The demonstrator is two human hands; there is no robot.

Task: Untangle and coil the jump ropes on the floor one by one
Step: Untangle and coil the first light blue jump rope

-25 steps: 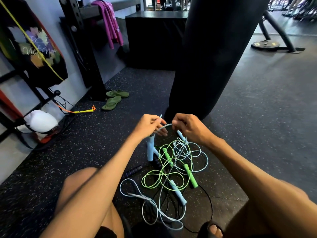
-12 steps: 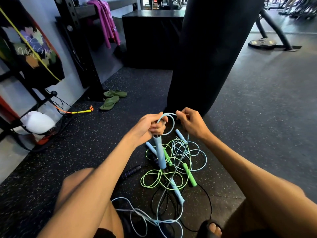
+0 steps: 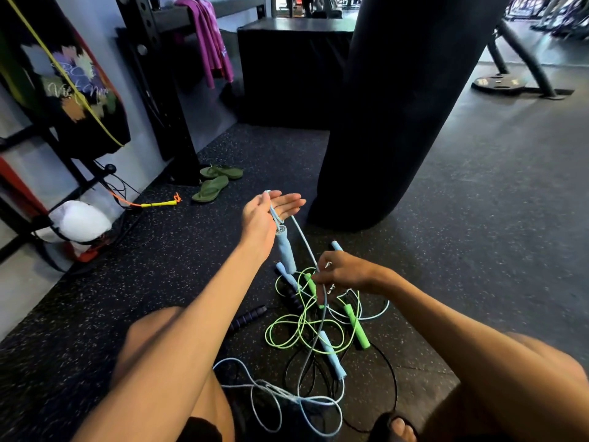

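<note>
1. nearest the lens, a person's bare left knee [image 3: 149, 342] and right knee [image 3: 541, 362] frame the scene, with a sandalled foot [image 3: 393, 425] cut by the bottom edge. slack loops of the light blue jump rope [image 3: 305, 239] lie on the mat between the legs.
2. just beyond, a tangle [image 3: 318, 330] sits on the speckled floor [image 3: 478, 218]: a green rope [image 3: 287, 327] with its green handle [image 3: 357, 323], a black cord [image 3: 393, 378], a dark ribbed handle [image 3: 248, 317] at the left edge of the pile and a second blue handle [image 3: 331, 355] lying across it.
3. the right hand [image 3: 344, 272] hovers low over the tangle, fingers curled, pinching the light blue cord.
4. the left hand [image 3: 271, 215] is raised higher and farther out, palm up and fingers straight. the cord is draped over it, and a blue handle [image 3: 286, 250] dangles below, above the pile.
5. a black punching bag [image 3: 398, 106] stands close behind the hands. to its right, grey floor stretches to a weight plate [image 3: 497, 82].
6. to the left, green flip-flops [image 3: 213, 183], a yellow-handled rope [image 3: 159, 204] and a white bag [image 3: 79, 221] line the wall edge beside a black rack [image 3: 153, 74].
7. farthest back are a black box [image 3: 293, 68] and a pink towel [image 3: 210, 36] hung on the rack.
</note>
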